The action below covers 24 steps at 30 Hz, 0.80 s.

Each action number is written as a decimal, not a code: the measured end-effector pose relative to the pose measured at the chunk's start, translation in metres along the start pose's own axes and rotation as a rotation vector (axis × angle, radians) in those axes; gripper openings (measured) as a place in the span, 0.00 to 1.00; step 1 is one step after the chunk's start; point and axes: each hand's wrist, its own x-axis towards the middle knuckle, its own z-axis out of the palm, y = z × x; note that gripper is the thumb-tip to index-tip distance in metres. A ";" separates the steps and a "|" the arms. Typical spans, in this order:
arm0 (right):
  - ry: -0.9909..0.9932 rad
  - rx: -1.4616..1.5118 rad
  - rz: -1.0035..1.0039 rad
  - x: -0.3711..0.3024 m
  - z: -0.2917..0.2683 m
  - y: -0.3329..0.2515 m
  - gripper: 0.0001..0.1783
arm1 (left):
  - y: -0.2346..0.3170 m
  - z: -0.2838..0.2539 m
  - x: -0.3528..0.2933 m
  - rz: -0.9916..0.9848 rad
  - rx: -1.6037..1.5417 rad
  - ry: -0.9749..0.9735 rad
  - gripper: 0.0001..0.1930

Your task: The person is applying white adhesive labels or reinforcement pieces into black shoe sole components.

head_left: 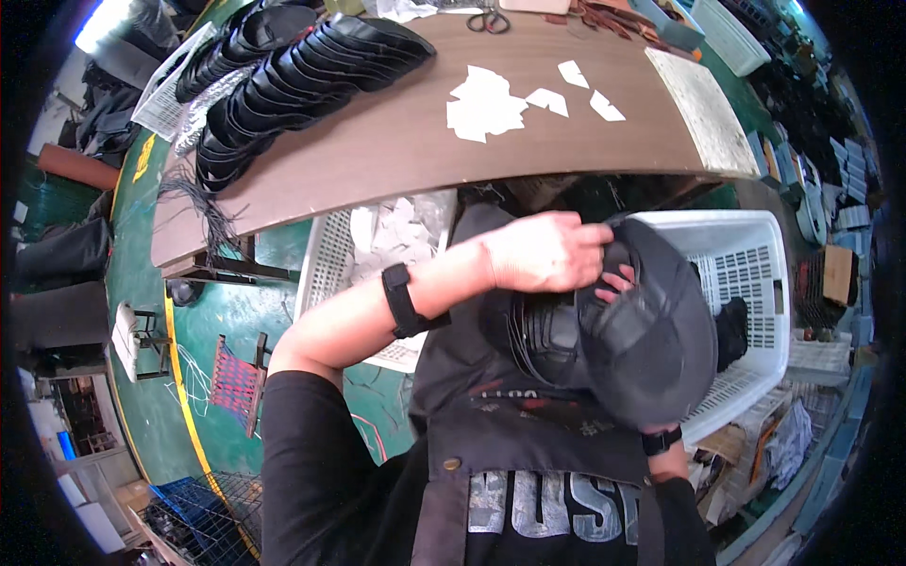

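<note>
The left hand (545,251) reaches across from the near left, and its fingertips are closed on the far edge of a black piece (656,344), which is curved and hollow like a part of a shoe or a bag. The right hand (615,283) is mostly hidden by this same piece; a few fingers show at its opening, bent around the edge, and so this hand also grasps it. The black piece is in front of the person's body, a little to the right, lifted above the near side of a white crate (769,325). Just to the left of it, more black pieces (545,344), nested one in another, are at the person's lap, upon a dark apron (444,377).

On the far side is a brown surface (377,151). On its left part lies a long row of black parts (302,90), set closely one over another. Near the left end of this surface, a bunch of dark cords (212,217) hangs over the edge. Toward the middle there are white paper pieces (486,106), and farther away a pair of scissors (488,22). Under the near edge of the surface stands a second, white basket (324,264) with pale scraps (401,236) inside. On the green floor (203,335) at the left is a stool with red and blue webbing (234,382).
</note>
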 end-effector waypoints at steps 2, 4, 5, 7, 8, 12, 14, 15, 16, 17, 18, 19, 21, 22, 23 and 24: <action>0.005 -0.043 -0.033 0.004 -0.001 -0.004 0.08 | -0.043 -0.017 -0.008 -0.091 0.115 0.047 0.10; -0.084 -0.156 -0.095 -0.003 0.016 -0.028 0.09 | -0.097 -0.031 -0.030 -0.206 0.210 0.035 0.11; -0.072 -0.228 -0.127 -0.001 0.012 -0.027 0.08 | -0.128 -0.037 -0.042 -0.247 0.338 0.012 0.11; -0.058 -0.339 -0.207 0.000 -0.003 -0.027 0.07 | -0.189 -0.052 -0.065 -0.428 0.413 -0.022 0.13; -0.059 -0.379 -0.253 -0.001 -0.008 -0.027 0.07 | -0.219 -0.056 -0.079 -0.445 0.533 -0.013 0.13; 0.045 -0.510 -0.358 0.002 -0.022 -0.021 0.08 | -0.304 -0.073 -0.134 -0.723 0.772 -0.197 0.05; 0.148 -0.582 -0.431 0.007 -0.022 -0.019 0.11 | -0.331 -0.075 -0.169 -0.873 0.765 -0.269 0.06; 0.213 -0.622 -0.463 0.010 -0.021 -0.020 0.12 | -0.334 -0.078 -0.174 -0.893 0.746 -0.321 0.07; 0.230 -0.655 -0.483 0.011 -0.018 -0.022 0.13 | -0.334 -0.085 -0.183 -0.977 0.748 -0.393 0.08; 0.244 -0.687 -0.503 0.012 -0.014 -0.024 0.14 | -0.343 -0.089 -0.205 -1.022 0.769 -0.449 0.09; 0.263 -0.725 -0.515 0.012 -0.012 -0.024 0.15 | -0.345 -0.094 -0.218 -1.030 0.791 -0.533 0.11; 0.228 -0.597 -0.383 0.011 -0.018 -0.020 0.15 | -0.341 -0.093 -0.207 -1.085 0.775 -0.582 0.11; 0.165 -0.796 -0.300 0.007 -0.026 -0.023 0.15 | -0.332 -0.097 -0.198 -1.114 0.786 -0.617 0.11; 0.122 -0.894 -0.257 0.005 -0.028 -0.025 0.14 | -0.327 -0.098 -0.199 -1.087 0.814 -0.602 0.10; 0.086 -0.961 -0.380 0.004 -0.028 -0.023 0.14 | -0.323 -0.096 -0.201 -1.059 0.840 -0.585 0.09; 0.076 -1.027 -0.423 0.004 -0.029 -0.022 0.14 | -0.319 -0.094 -0.202 -1.082 0.804 -0.613 0.09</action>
